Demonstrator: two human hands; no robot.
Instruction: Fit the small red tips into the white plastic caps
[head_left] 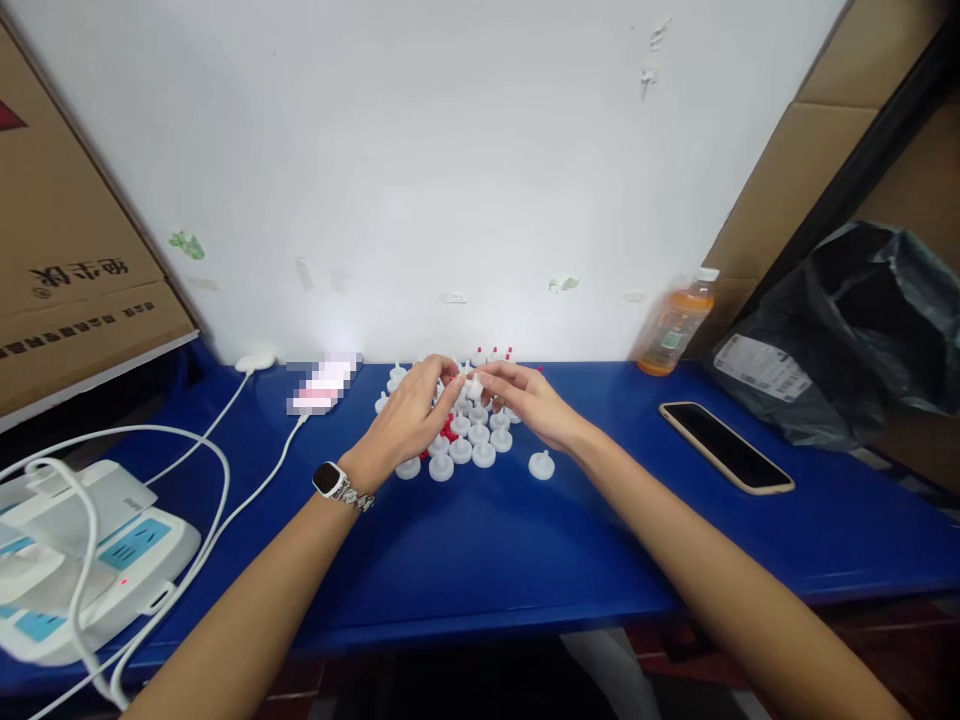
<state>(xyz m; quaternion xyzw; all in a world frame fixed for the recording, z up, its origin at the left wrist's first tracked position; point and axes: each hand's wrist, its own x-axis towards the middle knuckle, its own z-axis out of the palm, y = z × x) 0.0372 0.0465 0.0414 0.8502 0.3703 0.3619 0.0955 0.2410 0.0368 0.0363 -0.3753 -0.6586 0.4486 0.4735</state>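
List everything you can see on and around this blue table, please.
white caps: many, white, clustered mid-table
red bits: several, red, among the caps
lone cap: one, white, right of the cluster
bottle: one, orange, by the wall
phone: one, dark, right side
black bag: one, far right
power strip: one, white, left edge
cables: white, left side
cardboard box: one, brown, left
left hand: wristwatch, pinching a small white piece
right hand: same piece

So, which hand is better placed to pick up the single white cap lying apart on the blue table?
Probably the right hand: the lone white cap lies just below its wrist, while the left hand is farther off, across the cluster of caps.
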